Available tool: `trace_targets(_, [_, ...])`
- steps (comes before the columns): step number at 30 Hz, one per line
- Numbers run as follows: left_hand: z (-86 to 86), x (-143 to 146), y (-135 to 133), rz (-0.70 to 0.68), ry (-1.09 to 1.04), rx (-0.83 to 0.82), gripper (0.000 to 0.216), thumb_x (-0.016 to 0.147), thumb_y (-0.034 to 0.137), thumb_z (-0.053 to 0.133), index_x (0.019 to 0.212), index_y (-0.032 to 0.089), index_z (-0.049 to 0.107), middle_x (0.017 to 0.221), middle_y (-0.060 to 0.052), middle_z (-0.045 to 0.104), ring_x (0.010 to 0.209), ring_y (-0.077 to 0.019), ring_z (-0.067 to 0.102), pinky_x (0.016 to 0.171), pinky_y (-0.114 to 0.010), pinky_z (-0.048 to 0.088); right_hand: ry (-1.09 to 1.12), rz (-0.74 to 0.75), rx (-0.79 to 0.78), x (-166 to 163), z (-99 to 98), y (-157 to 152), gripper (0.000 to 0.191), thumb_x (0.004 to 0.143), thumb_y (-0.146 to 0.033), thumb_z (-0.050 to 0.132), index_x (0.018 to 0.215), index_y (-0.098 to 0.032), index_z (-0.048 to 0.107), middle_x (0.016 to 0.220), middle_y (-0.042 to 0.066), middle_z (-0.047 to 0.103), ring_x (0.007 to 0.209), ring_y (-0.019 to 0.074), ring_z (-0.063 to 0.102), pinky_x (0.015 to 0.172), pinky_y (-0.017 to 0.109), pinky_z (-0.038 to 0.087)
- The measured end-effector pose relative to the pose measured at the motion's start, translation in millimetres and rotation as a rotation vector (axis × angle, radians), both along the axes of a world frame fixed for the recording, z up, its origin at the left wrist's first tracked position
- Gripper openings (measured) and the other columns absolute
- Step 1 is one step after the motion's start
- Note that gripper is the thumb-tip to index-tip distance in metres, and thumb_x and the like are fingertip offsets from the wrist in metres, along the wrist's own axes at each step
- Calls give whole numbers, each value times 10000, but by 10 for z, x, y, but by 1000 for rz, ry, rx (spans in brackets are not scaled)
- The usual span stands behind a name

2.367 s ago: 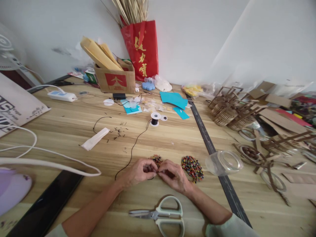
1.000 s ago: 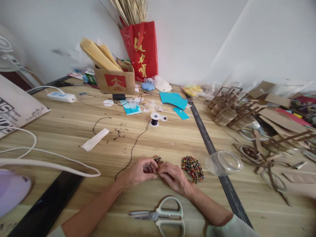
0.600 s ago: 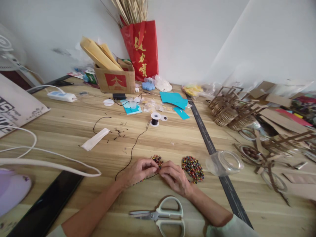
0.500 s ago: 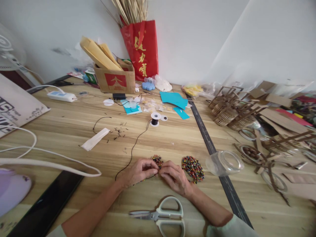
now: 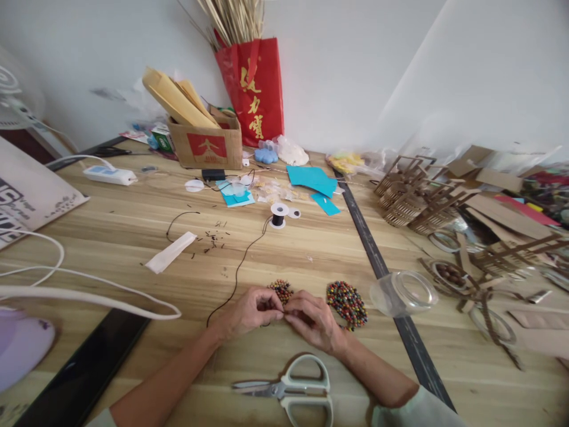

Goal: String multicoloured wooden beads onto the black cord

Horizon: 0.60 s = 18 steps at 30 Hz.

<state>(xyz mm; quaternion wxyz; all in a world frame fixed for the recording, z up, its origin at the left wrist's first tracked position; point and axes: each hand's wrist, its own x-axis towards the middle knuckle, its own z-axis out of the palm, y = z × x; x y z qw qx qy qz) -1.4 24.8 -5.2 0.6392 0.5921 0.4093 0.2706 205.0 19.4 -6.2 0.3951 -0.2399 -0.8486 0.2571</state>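
Observation:
My left hand (image 5: 249, 311) is closed in a pinch on a thin black cord (image 5: 237, 276), which trails from the spool (image 5: 278, 216) down towards the wrist. Its fingertips meet those of my right hand (image 5: 315, 320), also pinched at the cord; whether a bead sits between them is too small to tell. Just beyond the fingers lies a small cluster of multicoloured beads (image 5: 281, 290), partly hidden by the hands. A larger heap of such beads (image 5: 347, 303) rests right of my right hand. Scissors (image 5: 288, 388) with pale handles lie on the table nearer me.
A clear plastic jar (image 5: 404, 295) lies right of the beads. Small woven baskets (image 5: 404, 198) crowd the right side. At left are a black phone-like slab (image 5: 84, 370), a white cable (image 5: 111, 299) and a folded white strip (image 5: 171, 252). Short black cord scraps (image 5: 214, 239) lie mid-table.
The fingertips of both hands have drawn closer together, and less of the cord shows beneath them. The left fingers have curled slightly; the view has shifted a little.

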Motion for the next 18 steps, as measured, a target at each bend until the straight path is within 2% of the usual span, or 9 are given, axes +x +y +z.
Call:
trace_targets(8, [-2,4,-10,-4,12,24,196,723,313,676,756,122,650,642,20,534,611,-115,456,575,-227,340,-29,9,-49,-9,3,2,117,972,-264,533,917,-177,589,756,49,600,679,151,555,601,257,473])
trace_targets(18, [-37,0,-9,-16,7,36,172,741,295,664,748,125,641,654,20,535,629,-114,451,584,-223,342,-81,27,-25,0,-2,-1,150,995,-205,462,897,-185,574,796,56,603,716,155,550,626,254,458])
